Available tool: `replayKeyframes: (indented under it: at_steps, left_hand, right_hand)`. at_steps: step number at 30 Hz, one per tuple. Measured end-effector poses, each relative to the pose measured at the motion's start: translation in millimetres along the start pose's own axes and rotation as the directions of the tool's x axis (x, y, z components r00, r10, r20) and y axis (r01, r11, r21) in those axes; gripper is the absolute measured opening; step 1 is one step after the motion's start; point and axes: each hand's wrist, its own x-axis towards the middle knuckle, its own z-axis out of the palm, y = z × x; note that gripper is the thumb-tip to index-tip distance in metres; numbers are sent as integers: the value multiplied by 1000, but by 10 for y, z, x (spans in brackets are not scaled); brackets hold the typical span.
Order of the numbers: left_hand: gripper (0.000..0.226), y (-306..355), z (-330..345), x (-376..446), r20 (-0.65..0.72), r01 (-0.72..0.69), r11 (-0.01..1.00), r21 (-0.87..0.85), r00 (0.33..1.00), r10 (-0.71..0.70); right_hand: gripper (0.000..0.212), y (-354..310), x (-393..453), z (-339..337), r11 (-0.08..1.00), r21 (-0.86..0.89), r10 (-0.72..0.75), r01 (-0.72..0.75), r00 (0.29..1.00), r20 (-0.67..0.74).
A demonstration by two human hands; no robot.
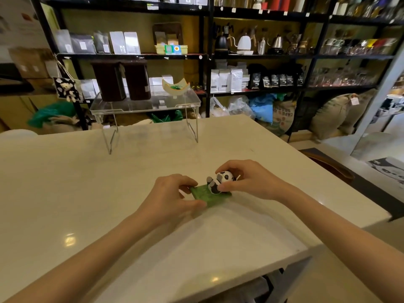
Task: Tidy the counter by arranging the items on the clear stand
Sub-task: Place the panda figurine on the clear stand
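A small panda figurine [219, 181] lies on a flat green base [206, 194] on the white counter [87, 193], near its middle. My left hand [172, 196] pinches the base's left edge. My right hand [247, 179] closes around the panda from the right. The clear stand [185, 106] rises on thin legs at the counter's far side. On it sit two dark brown canisters [121, 80] at the left and a crescent-shaped dish [176, 86] with something green in it at the right.
Black shelving [207, 55] behind the counter carries bags, kettles and jars. Sacks and plastic bags [282, 114] lie on the floor beyond the far edge. The counter's right edge [328, 184] drops off beside a dark chair back [330, 165].
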Motion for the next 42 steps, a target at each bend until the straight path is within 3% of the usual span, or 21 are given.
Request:
replayKeyframes:
  at_steps: [11, 15, 20, 31, 42]
  left_hand:
    - [53, -43, -569, 864, -172, -39, 999, -37, 985, 32]
    - [50, -75, -802, 1220, -251, -54, 998, -12, 967, 49]
    - [49, -135, -1062, 1660, -316, -66, 998, 1, 947, 63]
    - [38, -362, -1113, 2515, -284, 53, 999, -6, 957, -52]
    - [33, -524, -999, 2835, -233, 110, 992, 60, 968, -93]
  right_hand:
    - [30, -339, 875, -463, 995, 1, -99, 100, 987, -125]
    - [18, -480, 1290, -632, 986, 104, -115, 128, 985, -125]
    - [30, -592, 1832, -805, 978, 142, -129, 154, 977, -168]
    - [31, -396, 2729, -889, 987, 62, -128, 149, 958, -256]
    - [38, -204, 3026, -767, 996, 30, -68, 81, 950, -304]
